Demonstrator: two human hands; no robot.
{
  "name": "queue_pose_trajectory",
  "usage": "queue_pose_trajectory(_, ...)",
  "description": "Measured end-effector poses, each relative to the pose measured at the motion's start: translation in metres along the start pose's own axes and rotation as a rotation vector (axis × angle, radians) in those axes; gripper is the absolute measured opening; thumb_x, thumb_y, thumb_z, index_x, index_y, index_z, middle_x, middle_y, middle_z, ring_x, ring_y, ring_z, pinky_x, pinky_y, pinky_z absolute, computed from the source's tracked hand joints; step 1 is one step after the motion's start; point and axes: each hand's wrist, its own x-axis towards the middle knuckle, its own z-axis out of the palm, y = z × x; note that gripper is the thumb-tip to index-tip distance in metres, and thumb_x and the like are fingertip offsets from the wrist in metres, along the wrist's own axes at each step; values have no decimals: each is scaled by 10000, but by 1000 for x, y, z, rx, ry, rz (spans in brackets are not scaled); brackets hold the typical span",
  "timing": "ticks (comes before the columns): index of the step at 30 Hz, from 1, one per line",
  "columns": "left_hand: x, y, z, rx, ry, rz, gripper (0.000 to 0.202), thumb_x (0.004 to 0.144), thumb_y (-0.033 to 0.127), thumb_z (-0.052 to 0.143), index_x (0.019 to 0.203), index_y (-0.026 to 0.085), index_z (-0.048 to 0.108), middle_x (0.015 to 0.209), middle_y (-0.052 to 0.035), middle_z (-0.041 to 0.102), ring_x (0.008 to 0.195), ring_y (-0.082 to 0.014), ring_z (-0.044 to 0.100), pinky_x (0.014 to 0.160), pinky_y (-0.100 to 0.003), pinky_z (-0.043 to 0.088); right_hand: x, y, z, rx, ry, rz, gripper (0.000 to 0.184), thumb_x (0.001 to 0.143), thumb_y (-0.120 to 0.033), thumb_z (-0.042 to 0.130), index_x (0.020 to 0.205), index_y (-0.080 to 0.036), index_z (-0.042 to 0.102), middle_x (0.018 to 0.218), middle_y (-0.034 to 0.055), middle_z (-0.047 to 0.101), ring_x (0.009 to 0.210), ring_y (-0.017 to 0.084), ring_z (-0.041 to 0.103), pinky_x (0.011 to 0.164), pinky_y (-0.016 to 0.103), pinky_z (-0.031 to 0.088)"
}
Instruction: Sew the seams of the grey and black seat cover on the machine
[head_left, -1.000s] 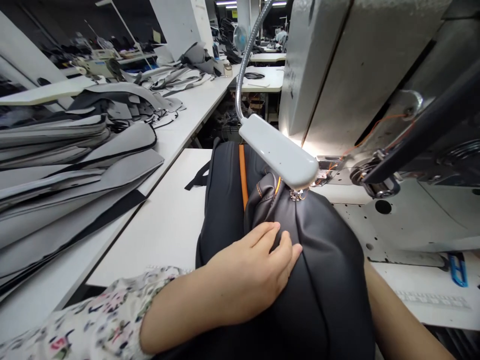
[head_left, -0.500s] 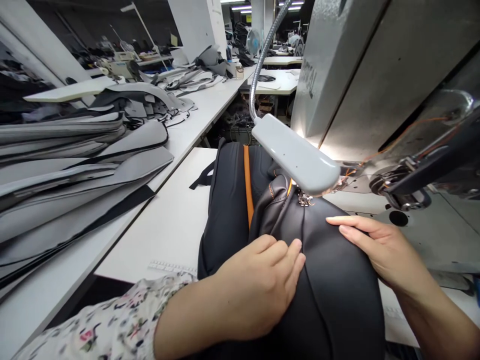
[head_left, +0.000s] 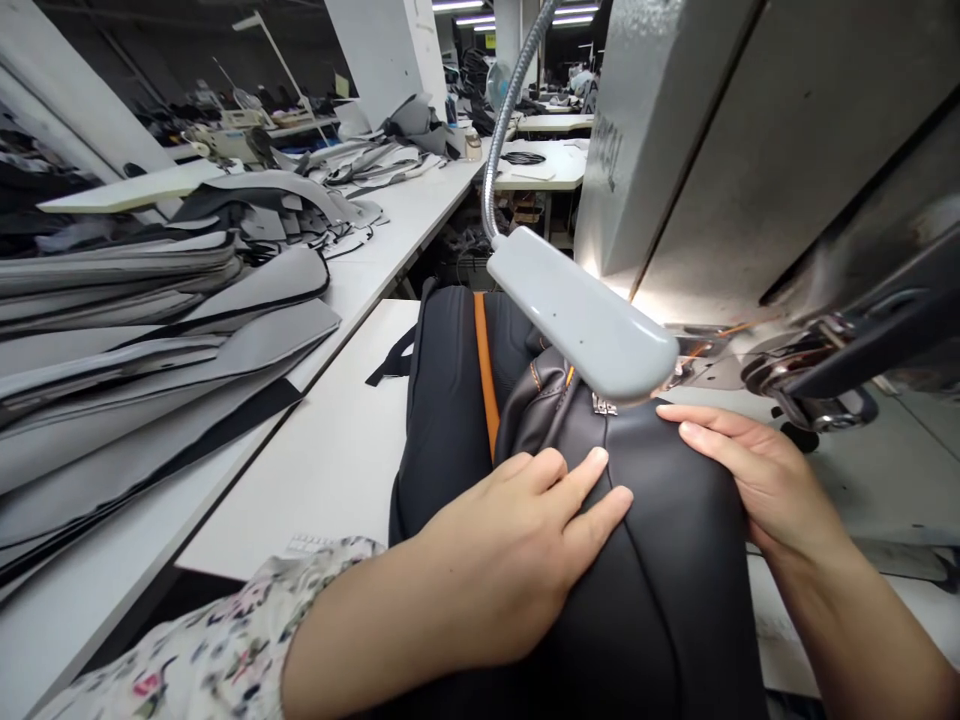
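Observation:
A black leather-look seat cover [head_left: 675,560] with a seam down its middle lies under the sewing machine's presser foot [head_left: 604,404]. My left hand [head_left: 525,540] rests on the cover left of the seam, two fingertips spread across it and the others partly curled. At the cover's right far edge, my right hand [head_left: 757,470] holds the material, thumb on top and forefinger stretched along the edge. Its remaining fingers are hidden. An orange stripe [head_left: 486,375] runs along the cover's left part. Gathered folds with orange stitching [head_left: 551,385] lie left of the foot.
A grey lamp [head_left: 585,310] on a bendy neck hangs over the sewing spot and hides the needle. The machine's body [head_left: 720,130] fills the upper right. Stacks of grey cut pieces [head_left: 150,370] lie on the long white table [head_left: 420,210] to the left.
My left hand's two fingers have spread apart and reach further along the seam. The cover has moved slightly toward the presser foot, and my right hand has come closer to the foot.

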Motion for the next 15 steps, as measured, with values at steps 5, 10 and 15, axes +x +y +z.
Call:
queue_pose_trajectory(5, 3, -8, -4, -16, -35, 35, 573, 936, 189, 466, 1495, 77, 523, 1547, -202, 502, 868, -262, 548, 787, -379, 509, 4, -7, 7, 39, 65, -34, 369, 621, -447, 912, 932, -270, 821, 895, 44, 808, 704, 190, 724, 613, 261, 562)
queue_pose_trajectory(10, 6, -12, -1, -22, -14, 10, 634, 918, 186, 480, 1535, 40, 466, 1559, -265, 461, 887, -267, 567, 833, -393, 491, 6, -4, 4, 95, 133, 39, 436, 649, -422, 878, 1051, -294, 764, 948, 30, 801, 617, 170, 681, 514, 248, 503)
queue_pose_trajectory(15, 12, -15, 3, -38, -23, 61, 859, 758, 314, 657, 1510, -50, 456, 1581, -326, 389, 959, -301, 576, 870, -410, 475, -5, 16, -8, 153, -245, 117, 718, 690, -533, 858, 1348, -351, 637, 1315, 63, 714, 970, 262, 747, 776, 337, 604)
